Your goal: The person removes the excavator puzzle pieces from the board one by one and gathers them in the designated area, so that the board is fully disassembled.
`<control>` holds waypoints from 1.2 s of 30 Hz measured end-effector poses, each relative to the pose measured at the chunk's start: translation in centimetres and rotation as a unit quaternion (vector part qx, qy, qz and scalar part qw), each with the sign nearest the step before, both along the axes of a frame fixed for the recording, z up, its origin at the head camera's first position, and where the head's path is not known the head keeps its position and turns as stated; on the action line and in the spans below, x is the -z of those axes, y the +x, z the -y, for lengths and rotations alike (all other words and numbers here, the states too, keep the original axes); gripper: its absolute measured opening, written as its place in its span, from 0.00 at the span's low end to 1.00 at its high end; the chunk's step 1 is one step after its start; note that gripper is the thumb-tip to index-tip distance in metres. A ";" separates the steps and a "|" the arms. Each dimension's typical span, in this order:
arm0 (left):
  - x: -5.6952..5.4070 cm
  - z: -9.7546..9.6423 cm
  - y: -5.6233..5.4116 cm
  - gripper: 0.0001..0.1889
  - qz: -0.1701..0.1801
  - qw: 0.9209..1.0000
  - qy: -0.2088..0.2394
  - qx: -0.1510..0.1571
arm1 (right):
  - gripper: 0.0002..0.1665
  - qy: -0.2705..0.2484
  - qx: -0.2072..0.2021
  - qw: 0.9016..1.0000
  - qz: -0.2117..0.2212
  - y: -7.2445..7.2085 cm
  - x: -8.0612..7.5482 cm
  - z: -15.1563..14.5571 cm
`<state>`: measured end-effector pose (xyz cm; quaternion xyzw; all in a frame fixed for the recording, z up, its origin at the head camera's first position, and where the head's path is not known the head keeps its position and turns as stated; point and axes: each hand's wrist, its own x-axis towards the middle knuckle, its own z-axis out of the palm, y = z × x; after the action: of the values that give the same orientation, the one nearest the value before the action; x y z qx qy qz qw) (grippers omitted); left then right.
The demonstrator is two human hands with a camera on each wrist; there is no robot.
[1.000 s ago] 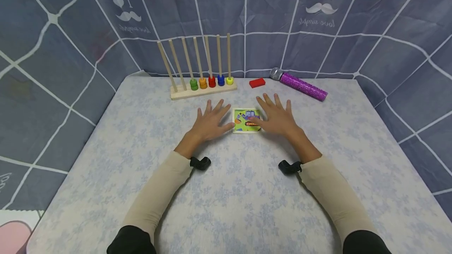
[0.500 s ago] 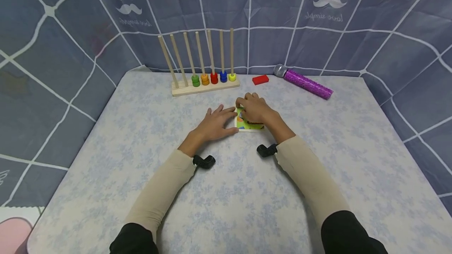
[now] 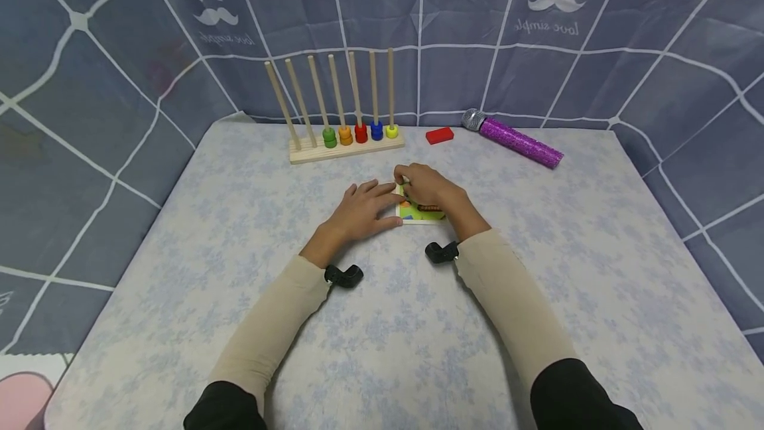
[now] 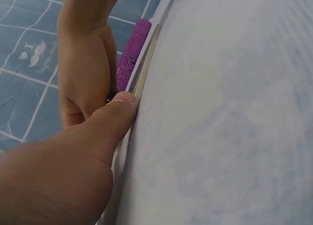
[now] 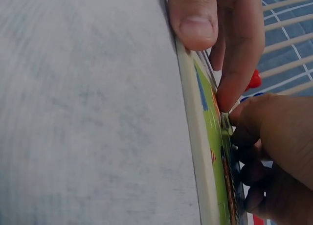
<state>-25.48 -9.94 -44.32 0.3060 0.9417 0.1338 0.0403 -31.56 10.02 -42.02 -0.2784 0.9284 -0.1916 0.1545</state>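
A small square picture puzzle (image 3: 422,216) with a pale frame and a green picture lies flat on the table. My left hand (image 3: 363,211) rests along its left side, fingers extended, thumb (image 5: 196,27) at the frame's near-left corner. Over the upper part of the puzzle, my right hand (image 3: 426,186) has its fingers curled and hides much of the picture. In the right wrist view, the thumb and fingertips of that hand (image 5: 281,137) pinch a small yellow-green puzzle piece (image 5: 226,123), tipped up from the board beside a left fingertip.
Behind the hands stands a wooden peg stand (image 3: 346,151) with coloured beads on tall rods. A red block (image 3: 439,135) and a purple glitter microphone (image 3: 519,141) lie to its right. A grey-blue curtain (image 3: 453,12) hangs behind the table.
From above the puzzle's right side, my right hand has moved left over it; its spread fingers have curled and pinch a piece. My left hand has shifted slightly right onto the puzzle's left edge.
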 end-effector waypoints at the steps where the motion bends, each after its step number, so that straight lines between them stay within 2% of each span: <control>1: 0.0 0.0 0.0 0.30 0.000 1.000 0.000 0.000 | 0.08 0.003 0.002 1.000 0.000 0.0 0.0 0.1; 7: 0.0 0.3 -0.2 0.29 -0.009 1.000 0.005 -0.002 | 0.12 -0.003 0.012 1.000 -0.009 0.1 0.1 0.1; 12: -0.1 0.1 -0.3 0.29 -0.007 1.000 0.008 0.001 | 0.10 0.002 0.020 1.000 -0.012 0.3 0.0 0.2; 21: -0.2 0.0 0.0 0.29 -0.008 1.000 0.008 -0.003 | 0.12 0.016 0.023 1.000 -0.009 0.2 -0.1 0.3; 36: 0.3 0.1 0.2 0.29 -0.008 1.000 0.015 -0.008 | 0.13 -0.008 0.005 1.000 -0.002 0.0 -0.1 -0.7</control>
<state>-25.29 -10.04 -44.60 0.3004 0.9422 0.1458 0.0273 -31.57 10.75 -41.94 -0.2751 0.9287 -0.1990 0.1491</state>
